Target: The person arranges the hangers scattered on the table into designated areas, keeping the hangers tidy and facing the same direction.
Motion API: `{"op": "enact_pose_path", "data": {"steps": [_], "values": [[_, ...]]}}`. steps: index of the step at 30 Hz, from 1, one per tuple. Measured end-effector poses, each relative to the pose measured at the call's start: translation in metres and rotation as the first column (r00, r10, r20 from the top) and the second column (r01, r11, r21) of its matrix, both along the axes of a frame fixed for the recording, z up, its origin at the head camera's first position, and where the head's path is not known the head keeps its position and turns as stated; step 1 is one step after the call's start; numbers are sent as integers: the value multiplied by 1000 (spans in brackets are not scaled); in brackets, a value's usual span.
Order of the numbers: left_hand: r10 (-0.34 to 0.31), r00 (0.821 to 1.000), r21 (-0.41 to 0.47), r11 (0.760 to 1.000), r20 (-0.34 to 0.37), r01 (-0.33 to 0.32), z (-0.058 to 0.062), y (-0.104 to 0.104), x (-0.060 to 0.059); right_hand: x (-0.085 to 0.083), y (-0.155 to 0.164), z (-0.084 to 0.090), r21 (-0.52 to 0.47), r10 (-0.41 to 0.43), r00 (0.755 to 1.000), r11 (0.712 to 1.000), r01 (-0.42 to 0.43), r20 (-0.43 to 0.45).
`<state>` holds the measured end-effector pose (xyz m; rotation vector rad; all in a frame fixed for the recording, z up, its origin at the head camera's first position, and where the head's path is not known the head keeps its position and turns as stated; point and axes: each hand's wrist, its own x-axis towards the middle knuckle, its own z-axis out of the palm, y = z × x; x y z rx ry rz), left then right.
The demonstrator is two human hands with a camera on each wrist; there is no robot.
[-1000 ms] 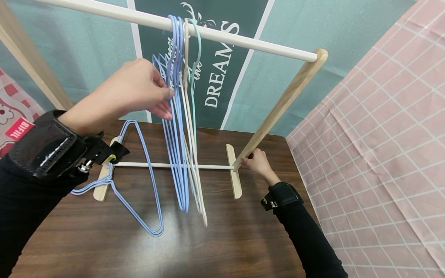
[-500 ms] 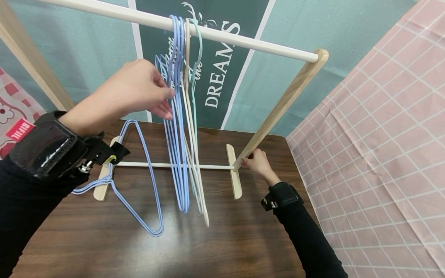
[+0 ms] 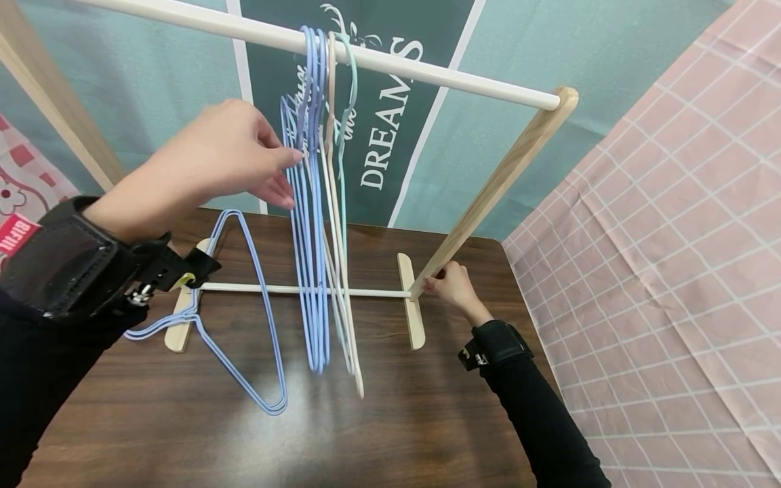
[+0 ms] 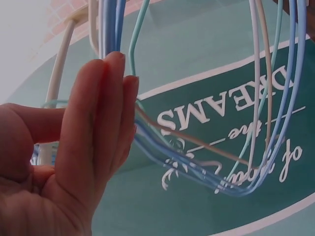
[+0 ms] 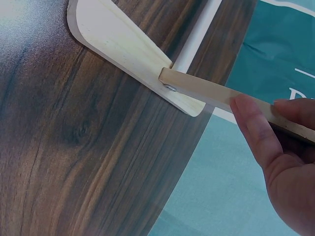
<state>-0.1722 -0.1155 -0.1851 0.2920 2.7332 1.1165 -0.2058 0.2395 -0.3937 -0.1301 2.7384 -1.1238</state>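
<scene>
Left hand: we see the left hand (image 3: pixel 234 152) at the left edge of the hanging blue group; its fingers lie nearly straight and together, without a visible grip. We cannot tell whether the fingertips make contact.
Right hand: we see the right hand (image 3: pixel 453 283) pinching the pale wooden upright (image 3: pixel 494 190) between thumb and fingers, just above its base.
Blue hangers on rail: we locate the group of light blue, slim hangers (image 3: pixel 320 244) hooked over the round white rail (image 3: pixel 451 76), packed close together.
Adjacent hangers: to the right of the blue group, we find a slim beige hanger (image 3: pixel 331 81) and a slim mint-green hanger (image 3: pixel 354 81) on the same rail.
Blue hangers below: we note stacked light blue hangers (image 3: pixel 264 291) lying across the pale wooden left foot (image 3: pixel 178 337), hooks to the left.
Base: we see a thin white lower bar (image 3: pixel 378 293) joining that foot to the pale wooden right foot (image 3: pixel 415 325) on the dark brown wood-grain counter (image 3: pixel 378 440).
Surround: we see a teal cloth (image 3: pixel 610 68) lettered "DREAMS" behind, and a pink cloth with a white grid (image 3: pixel 659 237) at right.
</scene>
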Motion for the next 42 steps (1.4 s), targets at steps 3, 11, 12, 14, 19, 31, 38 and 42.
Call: {"op": "enact_pose_path", "data": {"steps": [3, 11, 12, 14, 19, 31, 38, 42], "values": [[18, 1000, -32, 999, -19, -19, -4, -10, 0, 0, 0, 0, -4, 3, 1000, 1000, -3, 1], [39, 998, -109, 993, -51, -44, -15, -34, -1, -2, 1, -1, -4, 7, 1000, 1000, -7, -10], [44, 998, -110, 993, -45, -49, -16, -35, -1, -2, 1, -1, 0, 7, 1000, 1000, -7, -11], [44, 999, -87, 995, -2, -44, -20, -38, 0, -2, 1, -1, -2, 5, 1000, 1000, -5, -8], [48, 994, -3, 999, 93, -48, -34, -44, 5, -1, 1, 0, -8, 6, 1000, 1000, -6, 0], [36, 971, 33, 998, 236, -46, -98, -72, 4, -1, 0, 0, -9, 4, 1000, 1000, -4, 5], [46, 958, 40, 997, 283, -60, -135, -87, 9, 0, 1, 0, -3, 3, 1000, 1000, -3, -1], [59, 939, 80, 993, 339, -91, -154, -91, 11, 0, 1, 0, -11, 4, 1000, 1000, -4, 1]]}}
